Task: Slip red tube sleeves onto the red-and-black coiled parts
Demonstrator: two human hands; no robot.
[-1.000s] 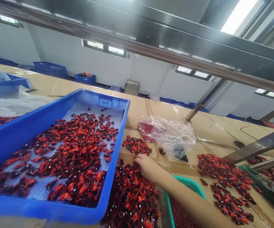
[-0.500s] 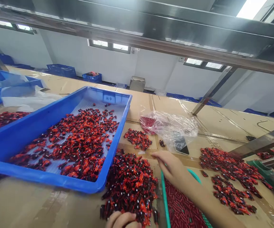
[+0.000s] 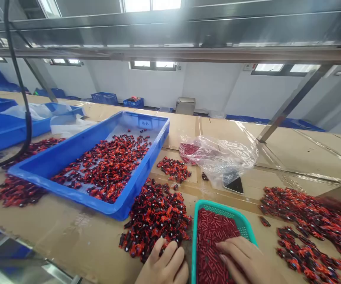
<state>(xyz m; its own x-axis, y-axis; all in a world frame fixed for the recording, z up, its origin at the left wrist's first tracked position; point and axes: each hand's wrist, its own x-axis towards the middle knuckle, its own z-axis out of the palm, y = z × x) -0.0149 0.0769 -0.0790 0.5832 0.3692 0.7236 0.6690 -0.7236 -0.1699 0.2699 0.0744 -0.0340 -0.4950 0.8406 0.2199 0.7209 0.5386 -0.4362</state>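
Note:
My left hand point(image 3: 164, 264) lies at the bottom edge with its fingers together, touching the near side of a pile of red-and-black small parts point(image 3: 155, 216) on the cardboard-covered table. My right hand point(image 3: 245, 262) rests palm down inside a teal mesh basket point(image 3: 217, 206), its fingers lying on the thin red pieces point(image 3: 210, 236) that fill it. What either hand may hold is hidden. A blue tray point(image 3: 78, 148) with many more red-and-black parts stands to the left of the pile.
A crumpled clear plastic bag point(image 3: 220, 156) with red pieces and a dark phone point(image 3: 233, 184) lie behind the basket. More red-and-black parts spread at the right point(image 3: 306, 225) and far left point(image 3: 16, 191). Other blue trays point(image 3: 7, 126) stand at the back left. A black cable point(image 3: 25, 118) hangs there.
My right hand has drawn back from the piles into the teal basket. My left hand has come up at the bottom onto the pile. The view has dropped and swung right.

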